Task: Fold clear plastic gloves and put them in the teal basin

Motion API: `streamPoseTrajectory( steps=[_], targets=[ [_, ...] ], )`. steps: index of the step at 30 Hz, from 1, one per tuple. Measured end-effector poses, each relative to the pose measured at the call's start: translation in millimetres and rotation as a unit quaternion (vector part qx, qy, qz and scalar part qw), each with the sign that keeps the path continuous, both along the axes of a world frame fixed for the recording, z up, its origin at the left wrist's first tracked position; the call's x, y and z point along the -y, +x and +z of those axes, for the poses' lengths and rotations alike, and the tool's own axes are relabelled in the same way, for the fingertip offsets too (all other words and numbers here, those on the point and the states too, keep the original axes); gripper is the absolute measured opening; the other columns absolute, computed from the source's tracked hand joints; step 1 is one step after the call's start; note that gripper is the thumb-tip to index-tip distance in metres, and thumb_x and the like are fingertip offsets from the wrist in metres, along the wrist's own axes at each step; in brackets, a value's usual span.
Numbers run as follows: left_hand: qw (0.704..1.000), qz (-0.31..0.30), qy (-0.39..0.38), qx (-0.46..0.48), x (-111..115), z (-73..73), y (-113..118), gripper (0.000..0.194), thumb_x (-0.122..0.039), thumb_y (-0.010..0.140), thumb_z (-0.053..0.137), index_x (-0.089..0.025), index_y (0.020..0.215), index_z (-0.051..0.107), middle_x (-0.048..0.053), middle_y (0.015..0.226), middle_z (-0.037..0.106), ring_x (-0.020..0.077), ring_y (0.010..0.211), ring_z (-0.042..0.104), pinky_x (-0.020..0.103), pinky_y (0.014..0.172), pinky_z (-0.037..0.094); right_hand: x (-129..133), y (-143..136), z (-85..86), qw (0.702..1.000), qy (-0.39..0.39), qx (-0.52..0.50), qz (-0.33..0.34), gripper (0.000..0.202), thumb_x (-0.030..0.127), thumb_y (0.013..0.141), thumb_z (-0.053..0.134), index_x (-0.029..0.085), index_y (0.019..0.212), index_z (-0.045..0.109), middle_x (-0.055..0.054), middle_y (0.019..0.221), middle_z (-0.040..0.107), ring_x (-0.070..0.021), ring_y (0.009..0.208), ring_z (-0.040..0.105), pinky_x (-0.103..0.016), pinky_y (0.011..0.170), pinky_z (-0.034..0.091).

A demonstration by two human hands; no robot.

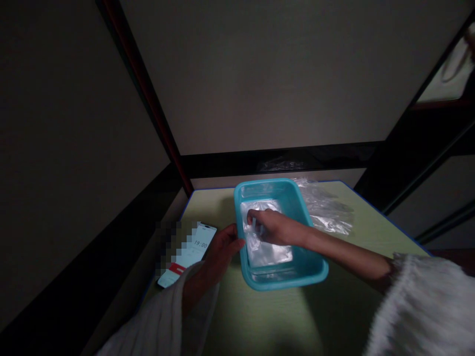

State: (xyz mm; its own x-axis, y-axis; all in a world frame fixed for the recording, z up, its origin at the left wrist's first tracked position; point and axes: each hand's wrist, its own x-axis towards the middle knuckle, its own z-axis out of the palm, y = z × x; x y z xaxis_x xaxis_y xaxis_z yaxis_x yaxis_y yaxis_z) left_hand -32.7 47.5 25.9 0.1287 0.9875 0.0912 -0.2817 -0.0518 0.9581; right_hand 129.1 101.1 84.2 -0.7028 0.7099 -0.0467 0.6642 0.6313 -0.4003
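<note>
A turquoise plastic basin [319, 269] stands on the table, with flat, shiny clear plastic bags [269, 252] lying on its bottom. My left hand [224, 244] is closed on the basin's left rim, thumb against the outer side. Inside the basin, above the bags, is my right hand [272, 226]. Its fingers are curled into a pinch, with a pale bit of plastic showing beneath the fingertips. The palm hides part of what it grips.
More crumpled clear plastic bags [326, 207] lie on the table [267, 316] behind and right of the basin. To the left rests a lit phone [193, 252] reading 19:00, partly blurred out. A panelled wall [274, 79] rises behind the table's far edge.
</note>
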Motion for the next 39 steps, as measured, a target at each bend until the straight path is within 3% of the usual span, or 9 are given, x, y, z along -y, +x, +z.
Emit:
streamPoseTrajectory(
  steps=[6, 10, 13, 19, 22, 26, 31, 34, 39],
  targets=[
    [1.0, -0.001, -0.001, 0.0, -2, -2.6, -1, 0.032, -0.04, 0.059, 0.074, -0.014, 0.067, 0.056, -0.001, 0.062, 0.054, 0.0127, 0.06, 0.047, 0.024, 0.058, 0.036, 11, 0, 2.6, 0.997, 0.071, 0.039, 0.013, 0.042, 0.004, 0.07, 0.056, 0.011, 0.111, 0.048, -0.015, 0.103, 0.057, -0.0258, 0.093, 0.054, -0.032, 0.072, 0.039],
    [1.0, -0.007, 0.002, -0.002, -2, 0.1, 0, 0.032, -0.041, 0.059, 0.074, -0.014, 0.068, 0.058, 0.0, 0.065, 0.056, 0.0135, 0.062, 0.048, 0.024, 0.058, 0.036, 15, -2, 6.1, 0.984, 0.155, 0.077, 0.046, 0.028, 0.002, 0.071, 0.052, 0.012, 0.097, 0.056, -0.013, 0.099, 0.057, -0.0239, 0.084, 0.056, -0.029, 0.063, 0.037],
    [1.0, -0.013, 0.002, -0.005, -1, 2.9, 0, 0.032, -0.04, 0.058, 0.074, -0.013, 0.069, 0.06, 0.001, 0.065, 0.057, 0.0131, 0.06, 0.048, 0.023, 0.055, 0.035, 14, -1, 5.4, 0.987, 0.125, 0.068, 0.07, 0.021, 0.001, 0.072, 0.052, 0.014, 0.088, 0.058, -0.009, 0.091, 0.059, -0.0199, 0.075, 0.057, -0.027, 0.057, 0.033],
    [1.0, -0.009, 0.0, -0.006, -3, -1.0, -2, 0.031, -0.04, 0.059, 0.074, -0.014, 0.065, 0.057, -0.001, 0.059, 0.055, 0.0127, 0.058, 0.048, 0.023, 0.057, 0.036, 9, 1, -1.5, 0.989, 0.083, 0.045, 0.113, 0.013, 0.005, 0.078, 0.052, 0.014, 0.077, 0.061, -0.007, 0.08, 0.061, -0.0176, 0.075, 0.056, -0.025, 0.062, 0.035],
    [1.0, -0.012, 0.002, -0.007, -6, -3.2, -3, 0.035, -0.043, 0.055, 0.076, -0.014, 0.065, 0.058, 0.001, 0.062, 0.057, 0.0141, 0.06, 0.05, 0.024, 0.057, 0.037, 9, 4, 1.0, 0.988, 0.067, 0.04, 0.131, 0.008, 0.011, 0.08, 0.057, 0.013, 0.086, 0.063, -0.007, 0.082, 0.061, -0.0165, 0.074, 0.056, -0.025, 0.065, 0.038],
    [1.0, -0.018, 0.003, -0.003, -5, -0.9, -3, 0.033, -0.041, 0.057, 0.075, -0.014, 0.067, 0.06, 0.002, 0.068, 0.061, 0.0165, 0.066, 0.054, 0.025, 0.061, 0.039, 10, 9, 6.6, 0.985, 0.051, 0.06, 0.153, 0.034, 0.017, 0.072, 0.07, 0.012, 0.104, 0.06, -0.009, 0.098, 0.058, -0.016, 0.076, 0.057, -0.026, 0.067, 0.042],
    [1.0, -0.023, 0.005, 0.008, -1, 2.2, -2, 0.029, -0.038, 0.062, 0.074, -0.014, 0.071, 0.062, 0.003, 0.072, 0.063, 0.0172, 0.069, 0.056, 0.027, 0.065, 0.04, 8, 12, 4.1, 0.965, 0.146, 0.091, 0.198, 0.032, 0.021, 0.071, 0.071, 0.014, 0.1, 0.06, -0.009, 0.101, 0.055, -0.0227, 0.085, 0.058, -0.031, 0.067, 0.043],
    [1.0, -0.021, 0.003, 0.012, 0, 1.2, -2, 0.028, -0.037, 0.063, 0.074, -0.014, 0.071, 0.061, 0.002, 0.068, 0.061, 0.0157, 0.065, 0.054, 0.025, 0.061, 0.039, 6, 12, 2.6, 0.951, 0.206, 0.093, 0.211, 0.025, 0.023, 0.073, 0.07, 0.015, 0.094, 0.06, -0.008, 0.097, 0.055, -0.0219, 0.08, 0.058, -0.03, 0.063, 0.042],
    [1.0, -0.023, 0.004, 0.01, -3, -1.9, -3, 0.031, -0.039, 0.062, 0.074, -0.013, 0.069, 0.059, 0.0, 0.062, 0.056, 0.0133, 0.06, 0.05, 0.023, 0.056, 0.035, 6, 14, 4.4, 0.94, 0.256, 0.122, 0.189, 0.028, 0.028, 0.074, 0.069, 0.015, 0.096, 0.058, -0.006, 0.096, 0.055, -0.019, 0.073, 0.058, -0.029, 0.056, 0.038]
  ],
)
